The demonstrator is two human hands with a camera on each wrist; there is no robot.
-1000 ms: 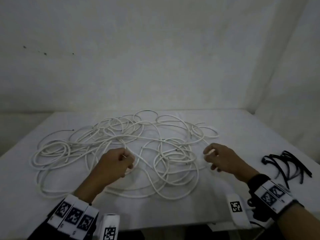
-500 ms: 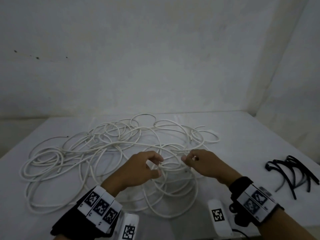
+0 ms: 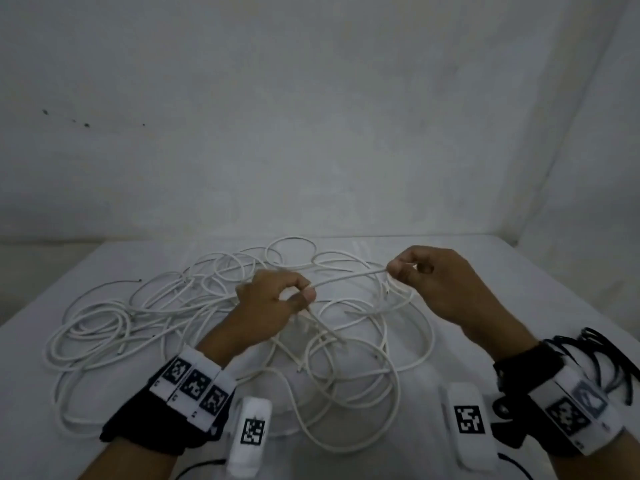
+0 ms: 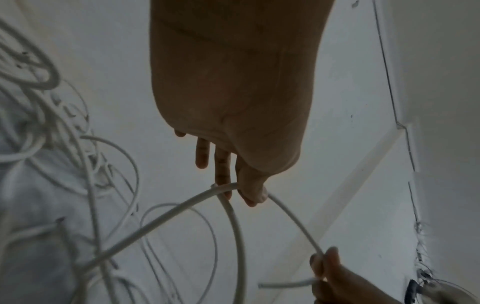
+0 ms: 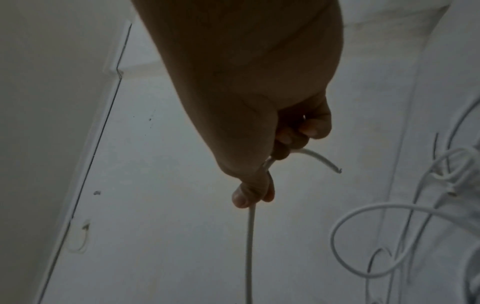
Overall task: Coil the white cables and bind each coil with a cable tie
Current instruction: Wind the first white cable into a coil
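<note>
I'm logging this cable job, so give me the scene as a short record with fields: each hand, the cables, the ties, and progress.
left hand: pinches a white cable
right hand: pinches the same cable near its free end
cable between hands: lifted off the table
cable pile: loose and tangled on the table
cable ties: black, beside the right wrist
progress: no bound coil in view

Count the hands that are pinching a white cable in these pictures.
2. The left hand pinches the white cable above the table; the right hand pinches the same cable further right, near its cut end.
</note>
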